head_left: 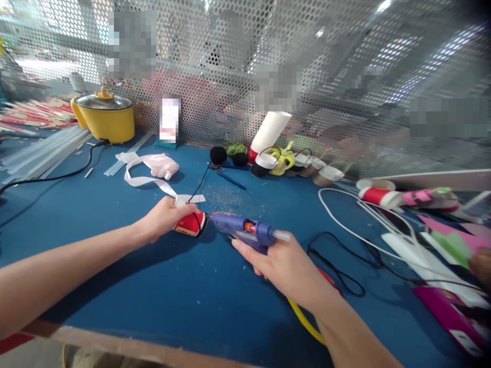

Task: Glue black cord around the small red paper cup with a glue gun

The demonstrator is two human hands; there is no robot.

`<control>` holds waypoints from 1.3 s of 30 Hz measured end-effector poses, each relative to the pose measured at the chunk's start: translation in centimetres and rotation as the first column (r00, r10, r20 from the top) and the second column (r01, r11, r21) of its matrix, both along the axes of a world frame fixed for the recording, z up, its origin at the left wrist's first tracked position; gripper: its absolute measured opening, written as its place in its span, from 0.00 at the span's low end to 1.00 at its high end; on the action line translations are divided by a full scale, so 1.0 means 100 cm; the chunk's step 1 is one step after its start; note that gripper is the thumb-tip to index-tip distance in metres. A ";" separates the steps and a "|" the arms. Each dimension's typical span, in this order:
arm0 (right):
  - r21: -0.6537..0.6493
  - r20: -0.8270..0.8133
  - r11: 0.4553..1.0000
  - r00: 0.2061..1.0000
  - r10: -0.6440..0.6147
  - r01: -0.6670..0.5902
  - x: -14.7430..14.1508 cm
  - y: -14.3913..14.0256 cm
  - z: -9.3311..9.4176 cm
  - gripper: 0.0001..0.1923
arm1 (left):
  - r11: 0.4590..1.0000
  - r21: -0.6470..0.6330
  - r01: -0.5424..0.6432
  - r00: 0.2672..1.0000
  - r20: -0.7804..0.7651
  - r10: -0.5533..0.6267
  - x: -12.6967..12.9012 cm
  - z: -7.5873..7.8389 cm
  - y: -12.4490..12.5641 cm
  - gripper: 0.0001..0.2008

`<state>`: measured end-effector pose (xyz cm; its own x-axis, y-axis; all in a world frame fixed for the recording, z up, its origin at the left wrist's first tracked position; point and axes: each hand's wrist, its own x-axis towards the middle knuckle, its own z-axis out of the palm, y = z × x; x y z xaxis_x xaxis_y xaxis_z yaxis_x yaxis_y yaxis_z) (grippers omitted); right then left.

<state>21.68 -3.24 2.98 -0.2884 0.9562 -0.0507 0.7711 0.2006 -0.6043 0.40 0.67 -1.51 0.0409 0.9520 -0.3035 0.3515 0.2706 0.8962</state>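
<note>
Where the blue tabletop [215, 312] spreads out before you, a perforated metal panel [222, 97] stands along its far edge. At the back left sits a yellow electric pot [113, 122] with a glass lid; nearer the middle, a stack of white paper cups [270, 130] leans over. Both your hands are occupied. Your right hand [287, 263] has its fingers wrapped around the handle of a blue-violet hot glue gun [241, 227], a clear glue stick [282, 235] jutting from its rear. You hold its nozzle level with the black rim of a red paper cup [186, 225] (I cannot tell whether the 2 touch). Your left hand [163, 220] has its fingers clamped on that cup, which is tipped on its side in front of you, left of the gun. From this grip a white ribbon [143, 180] trails back to a crumpled pale pink bundle [164, 164]. A ball of black yarn [218, 155] lies behind the cup, near a blue pen [231, 180], and thinnest of all, a black strand [200, 183] crosses the cup and runs up toward that ball.
</note>
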 end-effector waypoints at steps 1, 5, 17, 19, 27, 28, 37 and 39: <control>0.005 0.008 1.000 1.000 0.004 -0.004 0.000 0.000 -0.001 0.13 | 1.000 -0.003 -0.002 1.000 -0.004 0.002 0.000 0.001 0.000 0.18; 0.015 0.029 1.000 1.000 0.008 -0.008 0.000 0.000 -0.001 0.14 | 1.000 0.009 -0.012 1.000 0.010 0.012 0.002 0.005 -0.002 0.17; -0.004 0.015 1.000 1.000 0.021 -0.021 0.003 -0.001 -0.001 0.12 | 1.000 -0.012 -0.020 1.000 -0.001 0.020 0.001 0.004 -0.002 0.16; -0.024 0.000 1.000 1.000 0.013 -0.013 0.002 -0.002 -0.001 0.11 | 1.000 0.006 -0.024 1.000 0.012 0.023 0.001 0.002 -0.001 0.16; -0.086 -0.014 0.996 1.000 0.020 -0.021 0.001 -0.006 0.003 0.11 | 1.000 0.015 -0.010 0.999 0.045 0.009 0.001 0.003 -0.002 0.16; -0.080 -0.008 0.997 1.000 0.021 -0.022 0.001 -0.006 0.004 0.11 | 1.000 0.021 -0.009 0.998 0.055 0.008 0.001 0.001 -0.001 0.16; -0.082 -0.025 0.997 1.000 -0.003 0.001 0.002 -0.006 -0.001 0.11 | 0.999 0.026 -0.029 0.997 0.068 0.027 -0.002 -0.009 0.002 0.16; -0.084 -0.025 0.997 1.000 0.000 -0.002 0.002 -0.006 -0.001 0.11 | 1.000 0.020 -0.023 0.998 0.063 0.022 -0.001 -0.005 0.001 0.17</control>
<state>21.84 -3.86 2.91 -0.2914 0.9486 -0.1231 0.7553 0.1492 -0.6382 0.28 0.77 -2.05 0.0375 0.9588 -0.2816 0.2885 0.2594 0.9217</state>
